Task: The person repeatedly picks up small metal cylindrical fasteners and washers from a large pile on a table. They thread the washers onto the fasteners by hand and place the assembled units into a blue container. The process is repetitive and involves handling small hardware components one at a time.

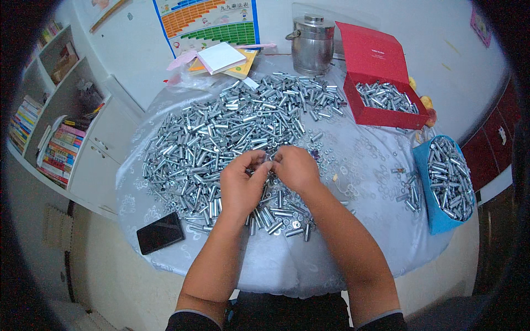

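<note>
My left hand [242,179] and my right hand [296,167] meet over the near part of a big heap of silver metal sleeves [221,129]. Thumbs and fingers of both hands are pinched together, almost touching. Whatever they hold between them is small and mostly covered by the fingers, so I cannot make it out. Short metal tubes [279,212] and small washers or nuts lie just below the hands. More small rings [326,157] are scattered to the right of my right hand.
A black phone [160,233] lies at the table's near left. To the right stand a red box [381,117] and a blue container [424,187], both filled with metal sleeves. A steel pot [313,47] and a notebook [221,57] are at the back of the cloth-covered table [270,270].
</note>
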`<action>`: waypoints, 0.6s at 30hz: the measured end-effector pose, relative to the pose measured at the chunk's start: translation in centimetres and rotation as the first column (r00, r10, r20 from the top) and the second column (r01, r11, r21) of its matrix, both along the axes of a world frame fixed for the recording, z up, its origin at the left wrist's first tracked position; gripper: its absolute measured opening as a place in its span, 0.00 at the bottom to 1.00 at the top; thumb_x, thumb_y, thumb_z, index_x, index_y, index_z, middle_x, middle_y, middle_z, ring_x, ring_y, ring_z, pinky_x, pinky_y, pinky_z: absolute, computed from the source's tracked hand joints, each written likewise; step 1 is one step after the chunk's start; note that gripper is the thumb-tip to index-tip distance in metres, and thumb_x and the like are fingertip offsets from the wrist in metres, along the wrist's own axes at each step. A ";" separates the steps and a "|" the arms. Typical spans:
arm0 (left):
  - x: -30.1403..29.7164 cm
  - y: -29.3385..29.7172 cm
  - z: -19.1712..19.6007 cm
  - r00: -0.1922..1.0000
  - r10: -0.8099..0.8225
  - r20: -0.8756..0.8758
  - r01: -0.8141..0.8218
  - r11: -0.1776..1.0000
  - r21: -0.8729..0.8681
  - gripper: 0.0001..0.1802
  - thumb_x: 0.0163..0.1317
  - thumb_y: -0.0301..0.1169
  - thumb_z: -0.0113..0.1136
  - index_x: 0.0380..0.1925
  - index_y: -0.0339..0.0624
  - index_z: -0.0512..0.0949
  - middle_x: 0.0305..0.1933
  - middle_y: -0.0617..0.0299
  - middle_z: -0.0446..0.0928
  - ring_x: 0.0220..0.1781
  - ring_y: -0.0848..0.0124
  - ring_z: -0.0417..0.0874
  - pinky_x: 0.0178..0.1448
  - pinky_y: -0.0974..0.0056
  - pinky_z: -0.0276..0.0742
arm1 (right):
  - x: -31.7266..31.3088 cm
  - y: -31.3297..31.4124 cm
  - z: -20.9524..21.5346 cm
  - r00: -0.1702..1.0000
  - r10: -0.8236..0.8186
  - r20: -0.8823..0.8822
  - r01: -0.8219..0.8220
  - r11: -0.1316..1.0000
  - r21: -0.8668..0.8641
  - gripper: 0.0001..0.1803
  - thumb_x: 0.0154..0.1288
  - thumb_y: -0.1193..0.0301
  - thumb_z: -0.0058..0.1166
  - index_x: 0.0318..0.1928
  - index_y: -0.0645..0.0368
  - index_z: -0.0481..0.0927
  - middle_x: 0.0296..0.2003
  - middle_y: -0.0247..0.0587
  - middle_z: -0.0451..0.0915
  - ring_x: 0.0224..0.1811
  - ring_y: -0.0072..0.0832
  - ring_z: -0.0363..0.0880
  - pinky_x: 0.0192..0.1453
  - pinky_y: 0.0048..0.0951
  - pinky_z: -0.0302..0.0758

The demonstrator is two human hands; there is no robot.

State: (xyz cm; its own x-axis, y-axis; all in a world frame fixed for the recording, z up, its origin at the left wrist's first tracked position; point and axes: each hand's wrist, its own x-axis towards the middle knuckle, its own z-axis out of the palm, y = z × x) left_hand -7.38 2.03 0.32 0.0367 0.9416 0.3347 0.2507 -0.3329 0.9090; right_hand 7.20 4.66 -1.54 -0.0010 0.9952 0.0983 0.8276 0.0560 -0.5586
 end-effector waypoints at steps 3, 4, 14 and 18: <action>-0.1 0.1 -0.3 0.998 -0.021 -0.051 0.023 0.999 0.041 0.12 0.55 0.25 0.65 0.40 0.36 0.80 0.35 0.57 0.81 0.34 0.71 0.81 0.38 0.69 0.76 | -0.2 0.1 0.7 0.997 0.012 0.076 -0.009 0.999 -0.038 0.14 0.54 0.63 0.60 0.34 0.61 0.82 0.34 0.52 0.81 0.38 0.49 0.81 0.43 0.47 0.77; -0.1 0.0 -0.3 0.998 -0.031 -0.049 0.033 0.999 0.043 0.12 0.55 0.25 0.65 0.40 0.36 0.80 0.35 0.57 0.81 0.34 0.71 0.81 0.39 0.69 0.76 | 0.0 -0.1 0.5 0.997 0.017 0.071 -0.016 1.000 -0.004 0.13 0.55 0.63 0.59 0.34 0.61 0.81 0.34 0.53 0.81 0.38 0.49 0.81 0.42 0.46 0.77; 2.3 -1.4 -0.1 0.824 -0.295 0.484 0.439 0.872 -0.215 0.13 0.58 0.21 0.60 0.44 0.33 0.78 0.42 0.56 0.82 0.40 0.73 0.82 0.43 0.69 0.79 | 5.6 -8.2 3.7 0.444 -0.080 -0.892 0.315 0.946 0.072 0.17 0.61 0.78 0.55 0.51 0.67 0.72 0.33 0.45 0.83 0.34 0.27 0.82 0.36 0.25 0.77; 2.8 -1.8 -0.2 0.688 -0.313 0.655 0.622 0.719 -0.310 0.18 0.62 0.24 0.58 0.52 0.33 0.73 0.45 0.51 0.81 0.44 0.63 0.85 0.46 0.63 0.83 | 5.9 -8.9 2.6 0.279 -0.005 -0.960 0.374 0.922 0.103 0.15 0.64 0.77 0.55 0.50 0.68 0.72 0.37 0.48 0.83 0.35 0.27 0.83 0.37 0.24 0.78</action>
